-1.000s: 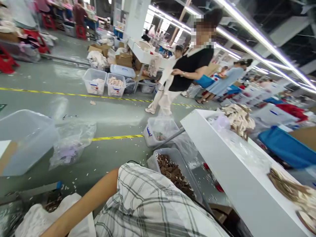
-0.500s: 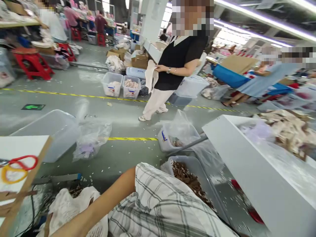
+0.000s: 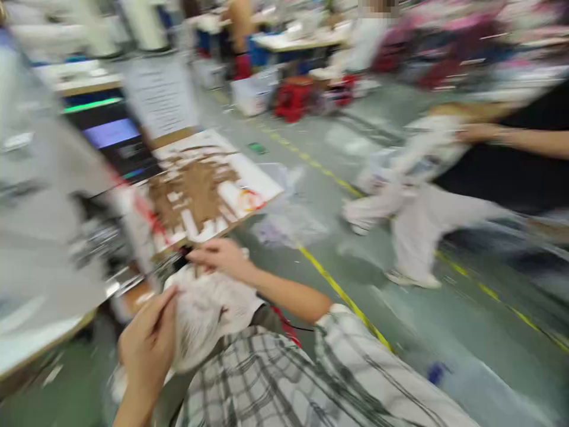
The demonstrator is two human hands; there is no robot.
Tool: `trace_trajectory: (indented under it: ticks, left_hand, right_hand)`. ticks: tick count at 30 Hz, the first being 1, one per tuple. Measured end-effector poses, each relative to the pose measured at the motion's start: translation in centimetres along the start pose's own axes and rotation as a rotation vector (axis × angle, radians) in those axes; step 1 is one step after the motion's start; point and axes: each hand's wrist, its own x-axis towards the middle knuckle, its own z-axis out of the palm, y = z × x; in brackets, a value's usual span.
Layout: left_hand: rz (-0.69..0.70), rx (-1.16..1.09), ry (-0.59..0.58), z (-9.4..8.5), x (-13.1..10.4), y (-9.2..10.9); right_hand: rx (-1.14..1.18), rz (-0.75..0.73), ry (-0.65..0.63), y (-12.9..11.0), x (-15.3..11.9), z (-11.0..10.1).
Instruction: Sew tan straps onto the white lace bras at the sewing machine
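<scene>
A crumpled white cloth piece (image 3: 198, 323) hangs over my lap, between my two hands and in front of a sewing machine (image 3: 104, 237). My left hand (image 3: 149, 341) is closed at its left edge, thumb and fingers pressed together on the fabric. Above the cloth's far side, my right hand (image 3: 224, 258) reaches to the machine's edge with fingertips pinched. What lies in that pinch is blurred. Beyond it, brown fabric pieces (image 3: 200, 193) are spread over a white board (image 3: 267, 184), along with red-and-yellow-handled scissors (image 3: 251, 200) at its right corner.
A control panel with a lit screen (image 3: 111, 133) and a paper sheet (image 3: 162, 98) stand behind the board. To the right, a person in a black top (image 3: 511, 160) holds white cloth. Yellow floor tape (image 3: 329, 279) and a red stool (image 3: 293, 98) show beyond.
The view has swung left to the sewing machine. Both my hands are now visible, at the white cloth; before, only my forearm showed. The person in black appears nearer at the right.
</scene>
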Motion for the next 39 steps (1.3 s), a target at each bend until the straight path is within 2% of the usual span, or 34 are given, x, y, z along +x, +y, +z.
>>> trace_trajectory:
  ticks: [2, 4, 7, 10, 13, 15, 18, 22, 27, 30, 34, 39]
  left_hand:
    - [-0.060, 0.185, 0.018, -1.7, -1.5, -2.8]
    - [-0.164, 0.323, -0.007, -2.9, -2.4, -5.1]
    - [-0.290, 0.346, -0.020, -3.8, -3.2, -6.6]
    - [-0.403, 0.230, -0.069, -4.4, -3.5, -6.9]
    - [-0.481, 0.003, -0.154, -4.9, -3.8, -8.1]
    - [-0.493, -0.144, -0.200, -5.2, -4.0, -9.3]
    - [-0.486, -0.243, -0.255, -5.2, -4.3, -10.6]
    - [-0.557, -0.320, -0.199, -5.1, -4.2, -10.0]
    - [-0.683, -0.420, -0.147, -5.5, -3.7, -7.8]
    - [-0.655, -0.343, -0.175, -5.7, -3.6, -7.3]
    - [-0.574, -0.250, -0.204, -5.6, -3.1, -7.5]
    - [-0.621, -0.233, -0.205, -5.7, -2.2, -8.1]
  right_hand:
    - [-0.040, -0.016, -0.021, 0.4, 2.0, 1.3]
    - [-0.036, 0.009, -0.120, 1.4, 3.9, 2.8]
    - [-0.095, -0.007, -0.231, 2.5, 5.2, 4.9]
    - [-0.202, -0.056, -0.222, 3.0, 6.3, 6.5]
    - [-0.320, -0.124, -0.170, 3.3, 8.1, 7.5]
    - [-0.397, -0.209, -0.138, 3.5, 9.3, 8.0]
    - [-0.464, -0.386, -0.102, 3.7, 10.6, 8.7]
    - [-0.537, -0.511, -0.094, 3.9, 11.6, 9.7]
    - [-0.700, -0.476, -0.108, 3.8, 12.2, 10.2]
    - [-0.741, -0.495, -0.121, 3.7, 12.2, 10.2]
    - [-0.764, -0.495, -0.112, 3.7, 12.1, 10.1]
    - [-0.817, -0.513, -0.105, 4.3, 12.5, 10.0]
